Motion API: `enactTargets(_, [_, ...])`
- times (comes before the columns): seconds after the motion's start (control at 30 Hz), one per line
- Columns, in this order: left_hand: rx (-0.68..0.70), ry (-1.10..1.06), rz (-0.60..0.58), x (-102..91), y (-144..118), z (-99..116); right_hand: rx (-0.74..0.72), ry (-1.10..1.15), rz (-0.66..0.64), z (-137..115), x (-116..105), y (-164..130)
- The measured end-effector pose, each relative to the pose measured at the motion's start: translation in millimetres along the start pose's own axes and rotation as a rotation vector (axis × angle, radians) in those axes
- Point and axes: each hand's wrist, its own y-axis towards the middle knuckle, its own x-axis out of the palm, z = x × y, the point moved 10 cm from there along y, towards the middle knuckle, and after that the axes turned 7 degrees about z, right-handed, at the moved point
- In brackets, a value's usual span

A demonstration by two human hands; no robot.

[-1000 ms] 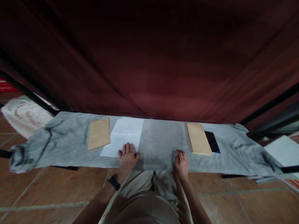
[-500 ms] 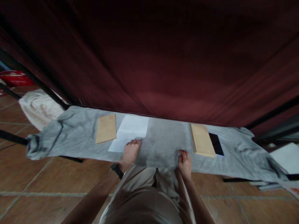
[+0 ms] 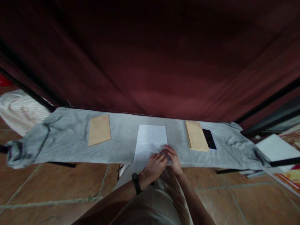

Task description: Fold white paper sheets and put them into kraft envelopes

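Note:
A white sheet of paper [image 3: 150, 137] with a crease across its middle lies in front of me, its near edge reaching the front of the grey cloth. My left hand [image 3: 156, 163], with a dark watch on the wrist, has its fingers closed at the sheet's lower right corner. Right beside it, my right hand [image 3: 172, 156] curls its fingers over the paper's right edge, almost touching the left fingers. Both sets of fingertips partly hide that corner.
A brown envelope [image 3: 99, 130] lies to the left on the grey cloth [image 3: 122, 134]. To the right are a stack of brown envelopes [image 3: 197, 136] and a dark-screened phone or tablet [image 3: 209, 139], partly beneath the stack. A dark red curtain [image 3: 150, 78] hangs behind the cloth.
My left hand has slid the paper rightward, away from the single envelope to in front of me. My right hand has moved left onto the paper's edge. The view has shifted slightly.

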Motion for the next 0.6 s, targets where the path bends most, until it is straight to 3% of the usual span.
enactTargets(0.13, [0.000, -0.185, 0.052, -9.6, 11, -24, -0.054, -0.017, -0.016, 0, -7, -3])
enactTargets(0.33, [-0.053, 0.091, 0.007, 7.7, 42, -94, -0.109, -0.089, -0.047, -5, -5, -1])
enactTargets(0.47, [-0.015, 0.150, 0.017, 18.5, 53, -115, -0.118, -0.118, -0.081, -6, -2, -3])
enactTargets(0.6, [-0.087, 0.177, 0.032, 12.7, 49, -141, -0.133, -0.103, -0.090, -8, -3, -3])
